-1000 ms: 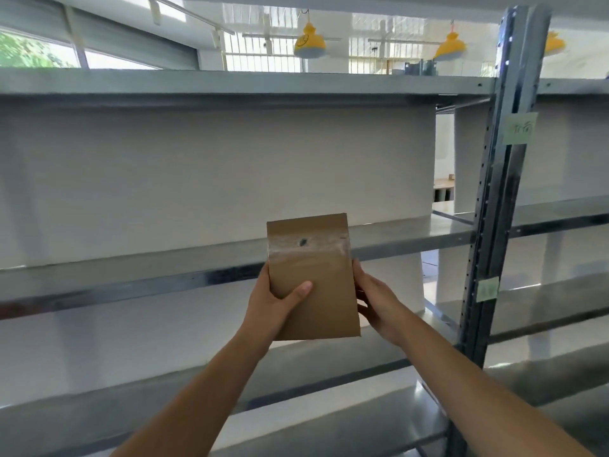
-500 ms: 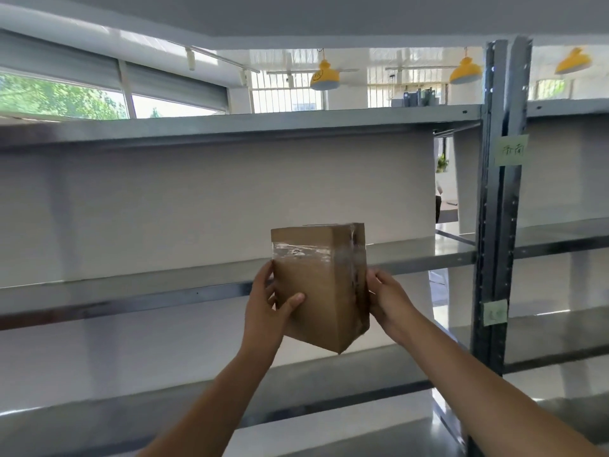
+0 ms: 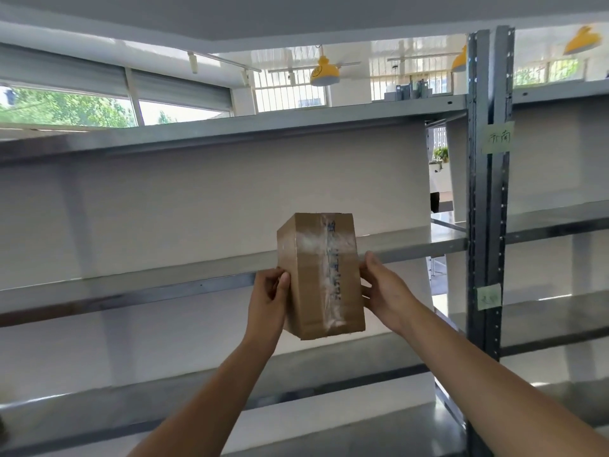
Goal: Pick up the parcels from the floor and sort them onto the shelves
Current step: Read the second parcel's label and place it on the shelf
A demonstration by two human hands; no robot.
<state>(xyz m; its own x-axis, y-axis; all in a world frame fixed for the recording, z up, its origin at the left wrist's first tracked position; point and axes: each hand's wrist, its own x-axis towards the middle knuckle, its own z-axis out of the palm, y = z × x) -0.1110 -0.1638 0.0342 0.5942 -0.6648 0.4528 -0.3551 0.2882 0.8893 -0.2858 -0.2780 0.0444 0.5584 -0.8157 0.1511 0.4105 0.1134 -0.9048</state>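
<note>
Arms extended, left hand [image 3: 268, 293] and right hand [image 3: 385, 288] grip upright parcel [image 3: 324, 275].

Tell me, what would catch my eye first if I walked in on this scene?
A taped brown parcel held up at centre, the left hand and right hand gripping its sides in front of a grey metal shelf. Right of it, green handwritten labels are stuck on the dark upright post, and yellow lamps hang beyond the top shelf.

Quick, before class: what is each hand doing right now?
Left hand: grips the cardboard parcel on its left side.
Right hand: holds the parcel's right side.
</note>
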